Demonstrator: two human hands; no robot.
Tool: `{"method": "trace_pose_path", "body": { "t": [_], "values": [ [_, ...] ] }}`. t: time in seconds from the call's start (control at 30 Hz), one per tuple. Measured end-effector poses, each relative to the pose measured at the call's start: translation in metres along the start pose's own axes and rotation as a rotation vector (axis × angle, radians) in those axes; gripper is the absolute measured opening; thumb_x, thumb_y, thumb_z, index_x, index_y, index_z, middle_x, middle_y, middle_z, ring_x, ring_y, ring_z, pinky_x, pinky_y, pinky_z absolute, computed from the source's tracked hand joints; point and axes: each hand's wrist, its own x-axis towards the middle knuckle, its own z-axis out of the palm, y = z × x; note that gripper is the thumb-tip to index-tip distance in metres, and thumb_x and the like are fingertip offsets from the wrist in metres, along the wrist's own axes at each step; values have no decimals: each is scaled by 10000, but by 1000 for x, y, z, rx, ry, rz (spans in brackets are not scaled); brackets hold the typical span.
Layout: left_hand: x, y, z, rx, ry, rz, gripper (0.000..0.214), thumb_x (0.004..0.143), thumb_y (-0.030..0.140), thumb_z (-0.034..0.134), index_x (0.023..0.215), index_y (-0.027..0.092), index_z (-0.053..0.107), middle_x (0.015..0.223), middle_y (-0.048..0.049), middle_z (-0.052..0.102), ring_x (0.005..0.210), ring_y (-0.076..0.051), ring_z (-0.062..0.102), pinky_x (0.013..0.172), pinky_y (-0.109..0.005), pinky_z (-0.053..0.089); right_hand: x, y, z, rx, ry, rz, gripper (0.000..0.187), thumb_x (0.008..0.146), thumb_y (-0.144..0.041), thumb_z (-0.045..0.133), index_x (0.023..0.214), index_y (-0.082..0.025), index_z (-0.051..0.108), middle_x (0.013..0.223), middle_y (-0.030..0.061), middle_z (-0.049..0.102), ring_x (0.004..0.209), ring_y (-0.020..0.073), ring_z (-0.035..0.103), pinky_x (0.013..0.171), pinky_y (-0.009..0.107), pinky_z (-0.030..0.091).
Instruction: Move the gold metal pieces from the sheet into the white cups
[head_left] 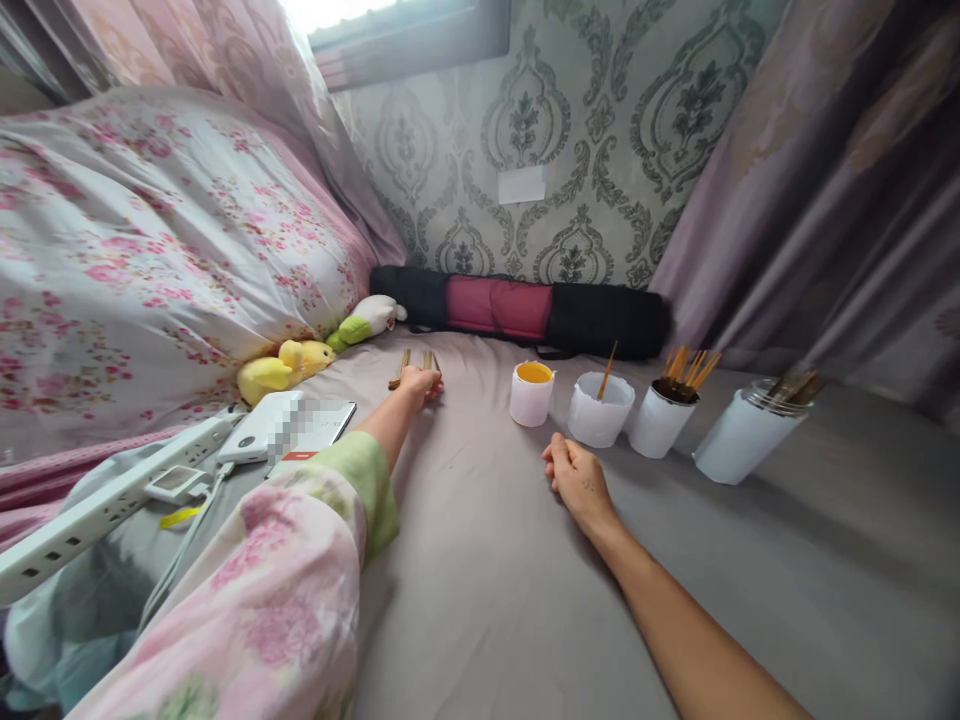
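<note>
My left hand (pixel 421 383) reaches far out over the sheet, its fingers bent down among short brown sticks (pixel 406 358). The back of the hand covers most of the fingertips, so whatever they pinch stays out of sight. Loosely curled, my right hand (pixel 579 482) rests on the sheet with no object showing in it. Just beyond it stands a white-wrapped tub (pixel 600 425) with one thin orange-brown stick (pixel 607 372) leaning inside. A smaller white-wrapped cup (pixel 532 402) with a yellow-orange top surface is to its left.
Right of the tub are a white cup (pixel 661 425) of orange sticks and a tilted white-wrapped glass jar (pixel 750 440) of brown sticks. A black-and-maroon roll bag (pixel 499 307) lies along the wall. Plush toys (pixel 281 370), a power strip (pixel 112 510) and a phone (pixel 319 430) lie left.
</note>
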Motion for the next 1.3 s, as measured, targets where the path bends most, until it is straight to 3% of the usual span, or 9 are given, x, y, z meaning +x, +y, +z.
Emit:
{"method": "trace_pose_path", "body": {
  "t": [0.17,0.33,0.53,0.7,0.8,0.97,1.3],
  "values": [
    [-13,0,6,-206,-43,-125,47,769,107,528,813,92,533,685,-103,629,597,-134,630,554,-210,501,0,-1,0,-15,5,11,507,818,-591,289,669,-179,543,518,0,541,389,95,469,396,205,324],
    [-25,-3,13,-393,-85,-171,16,785,94,532,780,95,517,726,-102,630,633,-127,638,614,-209,519,0,0,0,-8,10,-17,521,813,-600,291,671,-173,554,517,7,547,390,96,470,393,204,322],
    [-41,-11,19,-513,-140,-208,118,849,123,451,797,113,556,730,-67,619,688,-92,632,654,-157,517,0,2,0,4,6,-24,528,809,-609,290,674,-171,551,519,12,547,385,96,461,388,201,329],
    [-55,-15,22,-575,-194,-228,136,853,171,470,791,117,579,685,-50,607,655,-76,618,638,-139,515,0,2,1,12,11,-19,516,815,-595,289,680,-171,550,523,9,544,386,89,458,383,192,323],
    [-64,-18,25,-595,-218,-232,67,792,72,531,757,99,581,662,-36,592,609,-57,602,624,-113,506,0,2,1,13,11,-14,506,817,-585,297,687,-165,548,527,12,541,386,86,453,372,185,313],
    [-80,-22,29,-609,-249,-217,133,729,-39,535,771,74,590,648,-31,585,569,-47,585,568,-96,503,-1,2,1,24,1,-12,495,819,-579,307,693,-163,544,527,4,528,385,81,451,371,182,319],
    [-119,-30,38,-570,-343,-104,79,770,42,545,829,36,596,690,-83,620,536,-65,580,508,-149,493,-2,1,0,47,-13,-15,491,813,-588,319,687,-167,538,533,-6,516,375,76,449,363,183,326]
  ]
}}
